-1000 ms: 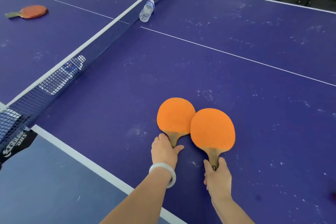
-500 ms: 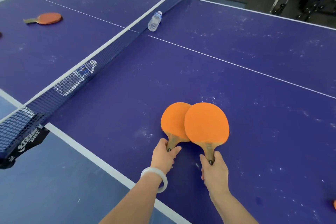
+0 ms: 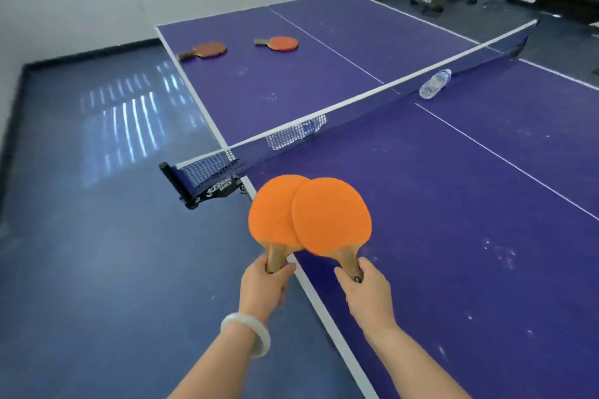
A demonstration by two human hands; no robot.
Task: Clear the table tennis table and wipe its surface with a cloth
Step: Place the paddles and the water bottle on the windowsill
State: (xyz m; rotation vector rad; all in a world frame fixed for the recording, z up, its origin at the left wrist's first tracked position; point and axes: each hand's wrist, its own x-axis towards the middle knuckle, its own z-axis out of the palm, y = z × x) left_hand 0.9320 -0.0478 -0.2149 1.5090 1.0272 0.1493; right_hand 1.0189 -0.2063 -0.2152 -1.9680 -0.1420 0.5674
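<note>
Left hand [image 3: 264, 285] grips an orange paddle [image 3: 271, 214], right hand [image 3: 368, 293] a second paddle [image 3: 331, 217]; a bottle [image 3: 434, 84] lies beside the net [image 3: 359, 112], contents unclear.

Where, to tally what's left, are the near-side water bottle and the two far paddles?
Near-side water bottle [image 3: 434, 84]: head view, clear body.
Far left paddle [image 3: 209, 49]: head view, blade.
Far right paddle [image 3: 283, 43]: head view, blade.

The left hand [image 3: 264, 285] holds the left paddle [image 3: 275, 214] and the right hand [image 3: 369, 291] the right paddle [image 3: 330, 217] above the table [image 3: 453, 204]'s left edge, the right blade overlapping the left. On the near half, one bottle [image 3: 434, 84] lies just beside the net [image 3: 356, 110]. Behind the net lie a second bottle [image 3: 298, 133] and, farther back, the far-left paddle [image 3: 204, 50] and far-right paddle [image 3: 280, 43], side by side.
</note>
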